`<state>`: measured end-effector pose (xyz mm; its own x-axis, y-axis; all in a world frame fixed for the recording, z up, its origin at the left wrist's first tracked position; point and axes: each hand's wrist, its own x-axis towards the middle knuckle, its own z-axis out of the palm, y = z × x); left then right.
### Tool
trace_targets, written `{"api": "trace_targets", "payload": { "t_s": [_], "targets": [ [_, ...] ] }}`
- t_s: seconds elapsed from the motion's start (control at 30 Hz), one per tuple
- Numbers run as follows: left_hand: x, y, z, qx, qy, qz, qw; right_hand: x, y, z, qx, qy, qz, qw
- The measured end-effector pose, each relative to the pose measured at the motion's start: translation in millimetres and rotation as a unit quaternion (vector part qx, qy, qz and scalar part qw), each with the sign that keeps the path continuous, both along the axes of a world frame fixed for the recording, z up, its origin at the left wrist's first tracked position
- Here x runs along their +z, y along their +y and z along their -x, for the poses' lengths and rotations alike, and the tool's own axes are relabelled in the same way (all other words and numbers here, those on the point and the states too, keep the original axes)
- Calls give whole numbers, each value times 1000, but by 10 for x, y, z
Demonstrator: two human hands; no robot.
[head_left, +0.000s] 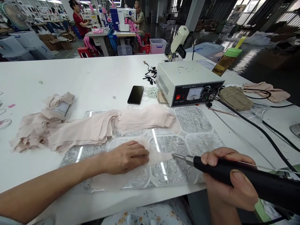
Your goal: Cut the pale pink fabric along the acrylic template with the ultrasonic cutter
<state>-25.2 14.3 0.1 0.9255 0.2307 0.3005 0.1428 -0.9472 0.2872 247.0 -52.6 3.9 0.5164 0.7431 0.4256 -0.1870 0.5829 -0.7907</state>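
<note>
My left hand point(126, 157) lies flat, fingers stretched out, on a thin pale pink fabric piece point(122, 181) spread over a clear glass plate point(199, 125). My right hand point(225, 181) is wrapped round the black handle of an ultrasonic cutting tool point(246, 176). Its metal tip point(178, 156) points left and touches the fabric's right edge just beside my left fingers. A stack of pink fabric pieces point(93, 128) lies behind my left hand, across the plate's far side.
A white control box point(187, 82) with a dial stands behind the plate, black cables point(257, 128) running from it. A black phone point(135, 94), black scraps point(150, 75), a green-capped bottle point(226, 61) and more cloth point(264, 89) lie around. People work at sewing machines point(123, 18) far behind.
</note>
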Motion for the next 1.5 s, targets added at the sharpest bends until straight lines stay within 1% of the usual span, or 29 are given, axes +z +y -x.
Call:
{"api": "trace_targets", "payload": {
  "t_s": [0.1, 0.2, 0.27, 0.33, 0.47, 0.53, 0.6, 0.8, 1.07, 1.17, 1.23, 1.37, 1.5],
  "targets": [
    [-8, -98, -57, 15, -6, -18, 1000, -12, 91, -69, -2, -6, -10, 1000],
    [25, -103, -151, -5, 3, -36, 999, -12, 192, -105, 10, 4, -20, 1000],
    [58, -19, -199, -29, 16, -54, 998, -11, 238, -107, 26, 8, -29, 999],
    [89, 122, -237, -66, 30, -80, 994, -15, 265, -99, 33, 10, -42, 998],
    [125, 417, -320, -152, 80, -129, 977, -32, 296, -71, 15, 19, -54, 998],
    [119, 503, -347, -181, 104, -133, 969, -38, 311, -61, 5, 21, -55, 998],
    [98, 539, -343, -194, 114, -130, 966, -42, 322, -56, 1, 21, -56, 998],
    [34, 516, -260, -185, 108, -121, 969, -41, 317, -67, -1, 20, -53, 998],
    [125, 516, -365, -185, 64, -125, 973, -38, 301, -79, 4, 24, -57, 998],
    [111, 502, -396, -189, 45, -120, 974, -27, 295, -75, 0, 28, -53, 998],
    [79, 489, -408, -175, 38, -97, 979, -16, 292, -76, -4, 28, -49, 998],
    [34, 497, -448, -140, 36, -23, 989, -8, 285, -81, -1, 22, -37, 999],
    [16, 550, -477, -152, 56, -3, 987, -16, 289, -79, 1, 27, -40, 999]
  ]
}}
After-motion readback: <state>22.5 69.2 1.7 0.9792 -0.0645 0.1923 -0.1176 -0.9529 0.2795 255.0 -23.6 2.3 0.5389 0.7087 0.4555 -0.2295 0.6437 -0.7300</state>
